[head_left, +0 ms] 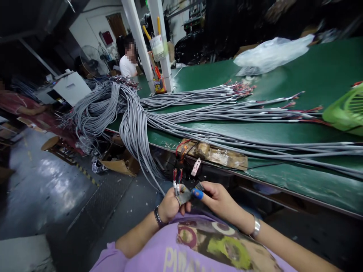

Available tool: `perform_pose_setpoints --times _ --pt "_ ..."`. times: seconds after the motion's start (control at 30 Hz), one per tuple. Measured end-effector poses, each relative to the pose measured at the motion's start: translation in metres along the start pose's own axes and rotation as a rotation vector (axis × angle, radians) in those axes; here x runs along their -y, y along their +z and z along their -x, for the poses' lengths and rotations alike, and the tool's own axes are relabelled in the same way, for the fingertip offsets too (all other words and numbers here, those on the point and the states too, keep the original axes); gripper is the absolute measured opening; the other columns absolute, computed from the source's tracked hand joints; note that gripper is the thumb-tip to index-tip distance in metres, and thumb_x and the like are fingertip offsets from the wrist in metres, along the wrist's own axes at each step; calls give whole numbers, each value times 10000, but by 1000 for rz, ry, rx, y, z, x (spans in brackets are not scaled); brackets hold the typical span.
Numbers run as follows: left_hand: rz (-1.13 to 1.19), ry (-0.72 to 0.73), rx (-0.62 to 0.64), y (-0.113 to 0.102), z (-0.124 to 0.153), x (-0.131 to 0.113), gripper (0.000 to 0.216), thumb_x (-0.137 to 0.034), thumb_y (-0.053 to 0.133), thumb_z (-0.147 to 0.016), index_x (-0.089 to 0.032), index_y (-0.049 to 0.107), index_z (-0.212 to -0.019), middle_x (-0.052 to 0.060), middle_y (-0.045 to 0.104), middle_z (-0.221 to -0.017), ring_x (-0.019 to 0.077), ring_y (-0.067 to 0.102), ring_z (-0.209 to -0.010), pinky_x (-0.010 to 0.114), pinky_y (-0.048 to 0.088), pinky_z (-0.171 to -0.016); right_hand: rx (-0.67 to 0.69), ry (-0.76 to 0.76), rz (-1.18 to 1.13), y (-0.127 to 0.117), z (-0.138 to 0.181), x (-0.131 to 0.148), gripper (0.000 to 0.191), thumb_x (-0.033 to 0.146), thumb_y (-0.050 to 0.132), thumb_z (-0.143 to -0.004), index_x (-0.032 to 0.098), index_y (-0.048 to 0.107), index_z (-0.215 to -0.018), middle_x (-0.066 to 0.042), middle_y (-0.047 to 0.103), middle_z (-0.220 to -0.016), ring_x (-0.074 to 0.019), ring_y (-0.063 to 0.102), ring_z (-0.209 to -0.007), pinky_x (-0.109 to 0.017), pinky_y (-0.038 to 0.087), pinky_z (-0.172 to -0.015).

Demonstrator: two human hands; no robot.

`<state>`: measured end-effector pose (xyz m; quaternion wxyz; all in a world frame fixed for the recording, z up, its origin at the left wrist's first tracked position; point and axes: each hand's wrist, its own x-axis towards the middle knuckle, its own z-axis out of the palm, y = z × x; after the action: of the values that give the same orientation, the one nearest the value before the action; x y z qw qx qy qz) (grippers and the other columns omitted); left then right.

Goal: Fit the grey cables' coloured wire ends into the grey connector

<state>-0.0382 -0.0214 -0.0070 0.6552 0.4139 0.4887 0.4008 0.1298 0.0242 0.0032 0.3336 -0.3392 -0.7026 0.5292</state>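
Note:
My left hand (pixel 170 206) is closed round a couple of grey cables (pixel 176 187), their stripped ends standing up with thin red and dark wires. Grey tape wraps my left thumb. Close beside it, my right hand (pixel 217 196) has its thumb and finger pressed together, with blue tape on one digit and grey wrap on another. Whatever lies between those right fingertips is too small to make out. Above the hands, a worn wooden block (pixel 227 155) sits at the table edge, with reddish wires and a pale pink tag (pixel 196 167) hanging near it.
Long bundles of grey cable (pixel 181 128) run along the green table (pixel 300 196), and a thick heap (pixel 99 105) droops off its left end. A clear plastic bag (pixel 272 54), a green fan (pixel 347 107) and a white post (pixel 161 49) stand beyond. Two other people are at left.

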Motion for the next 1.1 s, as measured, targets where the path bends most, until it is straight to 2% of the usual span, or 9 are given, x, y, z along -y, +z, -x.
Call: perform_pose_setpoints --times 0.13,0.27,0.4,0.53,0.6,0.67,0.77,0.93,1.1 --pt "-153 -9 38 4 5 1 336 -450 585 -775 -171 522 -598 -29 507 -419 51 367 -315 171 250 -335 -52 63 -74 7 0 7 210 361 661 -735 176 602 -655 9 553 -574 -114 431 -527 -230 351 -497" --pt "-283 33 34 5 7 6 336 -415 613 -759 -173 541 -538 -11 499 -431 66 380 -351 186 282 -349 -55 107 -327 14 -2 8 177 362 664 -731 200 593 -735 16 572 -626 -119 469 -545 -238 383 -513" --pt "-320 93 107 3 6 2 258 -417 627 -753 -175 597 -669 -1 549 -496 102 478 -427 216 391 -430 -60 167 -495 15 -3 4 237 374 712 -673 191 562 -670 24 566 -598 -117 490 -538 -244 400 -522" --pt "-188 103 129 2 4 -7 328 -487 571 -786 -164 577 -842 32 633 -687 137 597 -590 249 475 -584 37 221 -541 5 -2 4 269 406 692 -690 180 545 -682 39 536 -532 -109 481 -491 -244 389 -501" --pt "-109 54 121 2 2 -8 365 -521 539 -796 -160 542 -855 41 645 -723 132 609 -572 234 472 -537 100 224 -525 -1 -3 6 271 406 678 -704 167 552 -699 33 552 -551 -112 495 -516 -252 401 -536" --pt "-72 2 101 2 0 -7 376 -535 547 -783 -162 506 -811 31 642 -669 112 587 -479 188 409 -418 120 221 -472 -6 -5 6 262 392 676 -708 151 575 -710 17 584 -614 -114 508 -573 -258 409 -596" --pt "-97 -24 46 3 -2 -3 375 -528 569 -769 -169 469 -734 -13 599 -526 69 491 -330 150 264 -311 69 247 -400 -5 -7 4 253 380 676 -697 139 606 -715 6 600 -675 -112 499 -617 -250 399 -626" --pt "-174 -34 48 2 -2 -3 370 -504 646 -706 -168 491 -712 -43 560 -439 50 411 -267 148 239 -291 -55 345 -462 7 -7 -4 260 392 676 -676 148 588 -674 30 536 -598 -92 438 -551 -229 356 -541" --pt "-183 -38 -21 3 -4 -1 332 -474 637 -724 -167 510 -738 -54 543 -423 54 407 -269 149 255 -288 -73 257 -361 9 -9 -5 298 415 710 -647 150 576 -671 13 564 -629 -112 478 -579 -247 387 -569"
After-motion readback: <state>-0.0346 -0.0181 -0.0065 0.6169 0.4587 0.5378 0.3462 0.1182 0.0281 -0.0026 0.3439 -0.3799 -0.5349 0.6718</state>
